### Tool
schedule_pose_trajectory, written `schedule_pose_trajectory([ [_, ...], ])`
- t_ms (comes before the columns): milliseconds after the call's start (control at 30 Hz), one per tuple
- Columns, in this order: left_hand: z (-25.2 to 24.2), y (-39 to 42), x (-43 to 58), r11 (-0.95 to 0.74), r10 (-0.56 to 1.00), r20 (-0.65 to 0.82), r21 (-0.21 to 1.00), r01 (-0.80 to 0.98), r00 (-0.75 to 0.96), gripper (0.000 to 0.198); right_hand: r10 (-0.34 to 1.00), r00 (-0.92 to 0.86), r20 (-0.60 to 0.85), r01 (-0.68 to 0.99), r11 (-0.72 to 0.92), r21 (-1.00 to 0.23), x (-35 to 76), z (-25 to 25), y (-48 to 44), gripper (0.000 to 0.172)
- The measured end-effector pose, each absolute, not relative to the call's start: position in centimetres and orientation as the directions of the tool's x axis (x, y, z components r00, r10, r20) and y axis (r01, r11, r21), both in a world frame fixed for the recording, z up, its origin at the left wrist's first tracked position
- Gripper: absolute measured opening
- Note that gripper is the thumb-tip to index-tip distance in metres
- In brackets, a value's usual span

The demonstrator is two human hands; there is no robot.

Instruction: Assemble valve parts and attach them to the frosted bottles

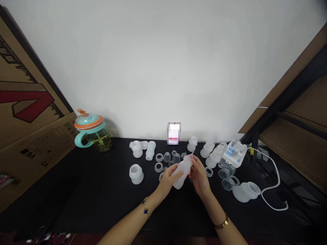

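Note:
A frosted white baby bottle [181,175] is held tilted over the black table, its neck pointing up and to the right. My left hand [167,177] is closed around the bottle's body. At the neck, the fingers of my right hand [200,175] pinch a clear nipple top [191,155]; whether it is seated on the rim I cannot tell. Behind and beside my hands lie ring collars [158,167] and clear dome caps [167,157], some partly hidden by my hands. A wide-mouthed bottle [136,174] stands to the left of them.
More white bottles [150,150] stand at the back. On the right are topped bottles [214,157], clear cups [228,183], a wide bottle lying down [245,192], and a white box [233,153] with a cable [276,175]. A lidded glass pitcher [102,137] stands left, beside cardboard [38,146].

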State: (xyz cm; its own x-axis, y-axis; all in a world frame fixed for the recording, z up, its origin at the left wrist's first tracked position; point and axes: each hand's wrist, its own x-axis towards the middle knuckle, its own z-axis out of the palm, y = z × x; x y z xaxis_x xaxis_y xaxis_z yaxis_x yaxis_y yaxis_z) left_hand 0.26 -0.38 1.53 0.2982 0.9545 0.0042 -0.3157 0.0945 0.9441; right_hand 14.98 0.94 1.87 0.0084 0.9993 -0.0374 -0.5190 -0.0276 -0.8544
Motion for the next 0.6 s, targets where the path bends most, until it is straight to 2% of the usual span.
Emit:
schedule_pose_trajectory([
  [167,1.31,-0.43,0.27,0.075,0.953,0.015,0.956,-0.283,0.304,0.044,0.999,0.029,-0.021,-0.504,-0.004,-0.863,14.95,1.68,1.08,0.026],
  [333,1.18,-0.36,0.41,0.086,0.952,0.009,0.951,-0.297,0.306,0.049,0.999,0.024,-0.028,-0.553,-0.010,-0.833,14.96,1.74,1.29,0.032],
  [600,1.06,-0.28,0.45,0.070,0.956,0.027,0.946,-0.317,0.291,0.046,1.000,-0.028,-0.012,-0.584,-0.026,-0.811,15.14,1.41,1.40,0.024],
])
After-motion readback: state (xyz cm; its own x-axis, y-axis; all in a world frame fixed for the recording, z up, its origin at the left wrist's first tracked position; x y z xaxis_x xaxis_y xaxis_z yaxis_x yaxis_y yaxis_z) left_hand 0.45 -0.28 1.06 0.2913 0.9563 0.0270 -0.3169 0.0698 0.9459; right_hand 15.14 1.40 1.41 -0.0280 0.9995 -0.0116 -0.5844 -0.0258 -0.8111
